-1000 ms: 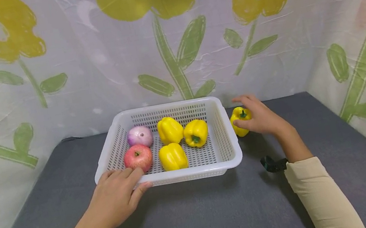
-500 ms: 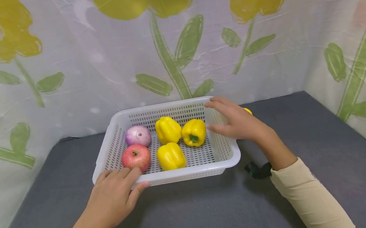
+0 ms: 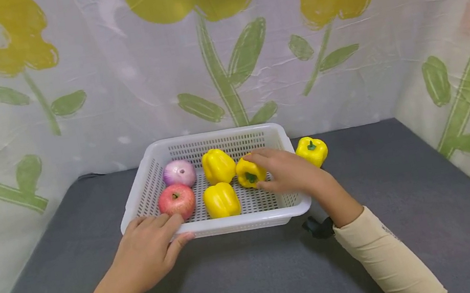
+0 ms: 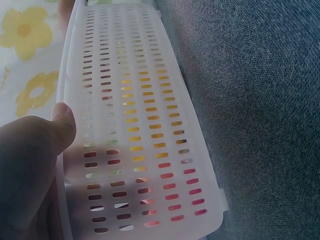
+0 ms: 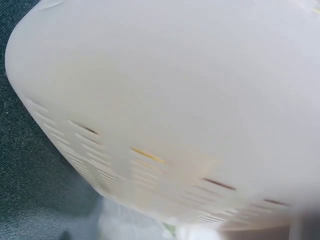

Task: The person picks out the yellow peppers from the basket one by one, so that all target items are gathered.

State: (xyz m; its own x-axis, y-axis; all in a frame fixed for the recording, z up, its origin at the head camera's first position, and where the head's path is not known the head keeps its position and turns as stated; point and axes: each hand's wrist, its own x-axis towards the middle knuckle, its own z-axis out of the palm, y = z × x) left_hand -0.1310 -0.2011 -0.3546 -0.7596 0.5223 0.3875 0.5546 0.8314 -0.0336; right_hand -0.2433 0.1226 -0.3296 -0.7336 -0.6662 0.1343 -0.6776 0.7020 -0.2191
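A white plastic basket (image 3: pixel 220 225) with slotted walls stands on the dark cloth. My left hand (image 3: pixel 152 251) grips its front left rim, thumb (image 4: pixel 64 120) outside and fingers over the edge. Inside lie a red apple (image 3: pixel 177 202), a purple onion (image 3: pixel 179 173) and yellow bell peppers, one at the back (image 3: pixel 218 166) and one in front (image 3: pixel 222 200). My right hand (image 3: pixel 288 171) reaches over the right rim, fingers and thumb spread beside the rightmost pepper (image 3: pixel 246 173); firm contact cannot be seen. In the right wrist view the basket wall (image 5: pixel 165 90) hides the fingers.
Another yellow bell pepper (image 3: pixel 312 150) stands on the dark cloth (image 3: pixel 248 279) just right of the basket. Behind and at the sides hangs a pale curtain (image 3: pixel 126 81) printed with yellow flowers.
My right hand has moved left from the pepper outside the basket, across the right rim, to the rightmost pepper inside. My left hand keeps its place on the rim.
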